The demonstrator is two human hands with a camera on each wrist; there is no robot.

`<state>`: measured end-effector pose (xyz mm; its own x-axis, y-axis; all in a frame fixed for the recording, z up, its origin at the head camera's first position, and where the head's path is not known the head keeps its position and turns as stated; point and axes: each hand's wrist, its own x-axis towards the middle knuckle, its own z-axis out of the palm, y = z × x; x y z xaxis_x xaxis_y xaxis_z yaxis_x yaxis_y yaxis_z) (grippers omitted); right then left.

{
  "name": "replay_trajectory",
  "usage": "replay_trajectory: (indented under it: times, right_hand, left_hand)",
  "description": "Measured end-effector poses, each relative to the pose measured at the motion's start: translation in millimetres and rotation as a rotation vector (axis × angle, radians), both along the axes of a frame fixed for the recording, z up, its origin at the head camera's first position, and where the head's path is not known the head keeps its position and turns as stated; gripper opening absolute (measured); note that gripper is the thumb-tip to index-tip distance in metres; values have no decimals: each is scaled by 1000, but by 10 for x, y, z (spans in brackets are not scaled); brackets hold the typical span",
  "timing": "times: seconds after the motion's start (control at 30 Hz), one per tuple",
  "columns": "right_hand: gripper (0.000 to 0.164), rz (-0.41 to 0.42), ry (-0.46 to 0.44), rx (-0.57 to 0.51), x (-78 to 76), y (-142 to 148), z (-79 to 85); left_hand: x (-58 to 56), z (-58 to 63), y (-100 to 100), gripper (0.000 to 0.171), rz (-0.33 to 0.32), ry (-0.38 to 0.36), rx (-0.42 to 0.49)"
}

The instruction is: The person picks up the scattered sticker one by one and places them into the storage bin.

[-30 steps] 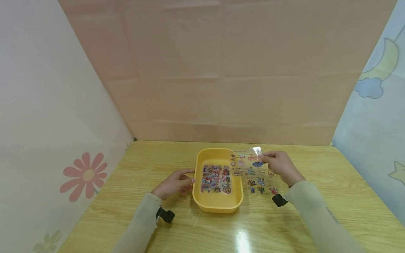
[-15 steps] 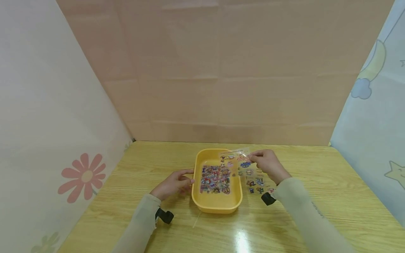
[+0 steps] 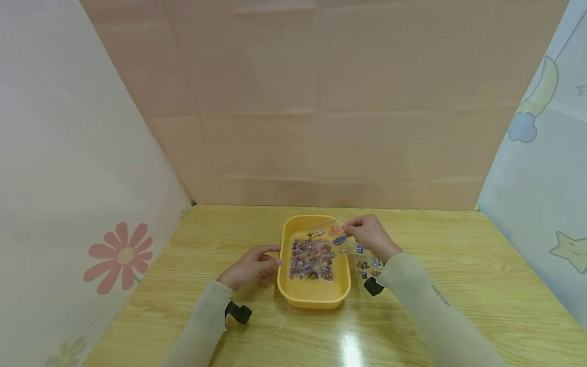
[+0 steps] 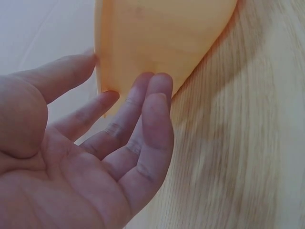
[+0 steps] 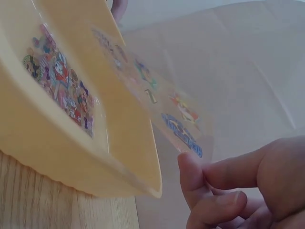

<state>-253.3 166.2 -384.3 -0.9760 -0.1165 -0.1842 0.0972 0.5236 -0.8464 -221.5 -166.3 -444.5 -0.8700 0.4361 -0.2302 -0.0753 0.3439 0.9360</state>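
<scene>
A yellow plastic tray [image 3: 316, 294] stands on the table with clear sticker sheets [image 3: 309, 262], covered in colourful cartoon figures, lying in it. My right hand [image 3: 370, 237] pinches another clear sticker sheet [image 5: 148, 95] by its edge between thumb and forefinger. That sheet slants over the tray's right side. Against the tray's left wall and rim rests my left hand [image 3: 249, 267], its fingers loosely bent and touching the outside. In the left wrist view the fingertips [image 4: 157, 88] meet the yellow wall. Partly behind the right wrist, more stickers on clear film [image 3: 369, 265] lie on the table.
The wooden table [image 3: 468, 285] runs back to a beige paper backdrop [image 3: 316, 112]. Decorated panels stand at both sides, with a flower [image 3: 120, 257] on the left one. A thin pale strip [image 3: 285, 317] lies in front of the tray.
My right hand has moved left, bringing the pinched sticker sheet from beside the tray to over its right part. My left hand stays at the tray's left side.
</scene>
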Motion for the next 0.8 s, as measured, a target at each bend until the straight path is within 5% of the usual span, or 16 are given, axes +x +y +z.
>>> replay_trajectory:
  times: [0.43,0.8]
  right_hand:
    - [27,116,42,91,38,-317,-18]
    - [28,123,49,138,25,-456,-25]
  left_hand:
    - [32,-1,12,61,0,0,10]
    - [32,7,5,63,1,-3,18]
